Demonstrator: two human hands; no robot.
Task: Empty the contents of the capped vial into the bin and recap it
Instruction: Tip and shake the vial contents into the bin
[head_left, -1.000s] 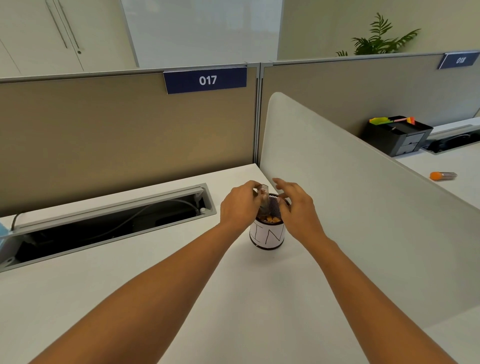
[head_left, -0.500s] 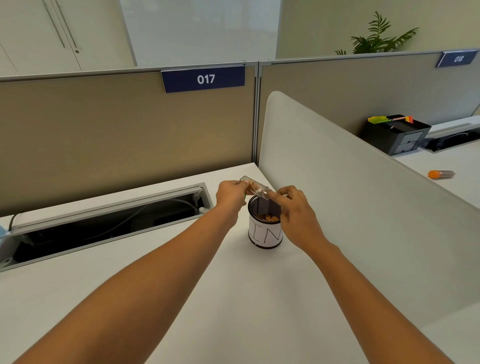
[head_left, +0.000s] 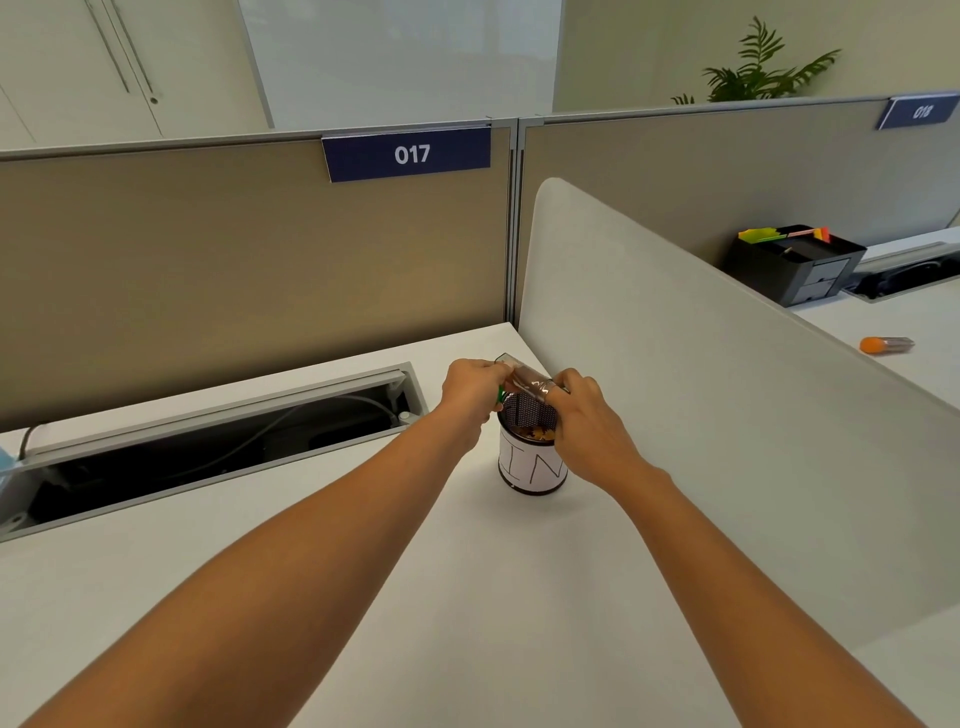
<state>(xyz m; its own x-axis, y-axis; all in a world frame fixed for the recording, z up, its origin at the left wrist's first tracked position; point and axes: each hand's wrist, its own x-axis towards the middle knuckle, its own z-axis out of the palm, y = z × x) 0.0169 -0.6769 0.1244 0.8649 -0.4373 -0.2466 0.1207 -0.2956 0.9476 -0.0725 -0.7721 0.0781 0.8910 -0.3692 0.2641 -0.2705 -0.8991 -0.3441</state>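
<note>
clear vial (head_left: 525, 381) sideways betw both hands' grip, over bin (head_left: 531, 467)

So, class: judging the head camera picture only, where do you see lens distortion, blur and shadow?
Head view: wide-angle bending curves the partition top; the 018 sign at the edge is smeared, 017 sign sharp; soft, even light, with a faint shadow beside the bin; the clear vial is hard to read.
</note>
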